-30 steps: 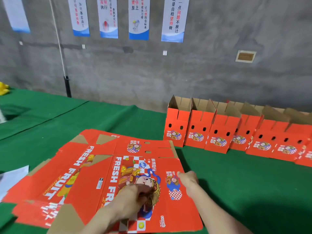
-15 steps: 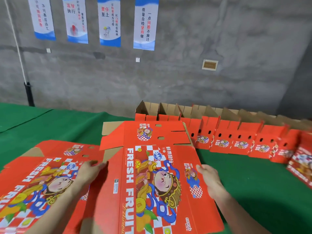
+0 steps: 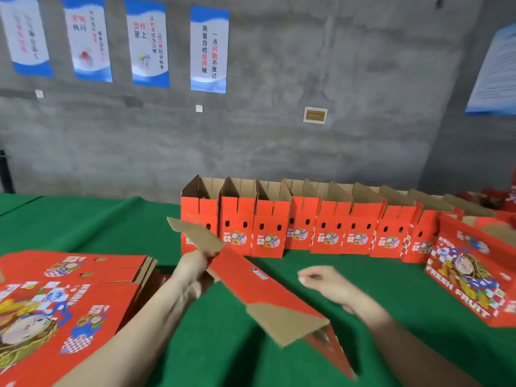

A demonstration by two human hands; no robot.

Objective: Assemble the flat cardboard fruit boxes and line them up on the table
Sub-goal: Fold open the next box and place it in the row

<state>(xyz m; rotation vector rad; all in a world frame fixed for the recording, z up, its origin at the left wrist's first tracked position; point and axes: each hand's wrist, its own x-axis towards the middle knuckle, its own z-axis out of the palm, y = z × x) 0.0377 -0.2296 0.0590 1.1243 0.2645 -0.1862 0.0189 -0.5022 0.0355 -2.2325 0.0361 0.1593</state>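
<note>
Risk here comes mostly from the single grip. Our left hand (image 3: 195, 270) pinches the flat box (image 3: 273, 293) near its far end, with fingers and thumb closed on the cardboard. The box hangs on edge in the air above the green table (image 3: 83, 224). It slants from that hand toward us, and a brown flap stands out at each end. Our right hand (image 3: 321, 280) holds nothing. Its fingers are loosely bent, and it stays apart from the box, on its right side.

We think the long free end may swing or twist, because only one end is held. If it drops, the near flap could strike the table and get a crease, and then the bottom would not lock well. If we push the box open before the right hand takes the other side, the panels may buckle on a wrong line.

The far flap lies close to the row of assembled boxes (image 3: 269, 219) at the back, which stand touching one another. We cannot tell whether the flap touches the first one. A careless turn could knock that box and spoil the line.

The stack of flat boxes (image 3: 83, 289) lies just beside our left forearm, so a wide movement of the elbow may drag its top sheet. At the right, another box (image 3: 469, 275) lies on its side, near enough to limit the room there.
</note>
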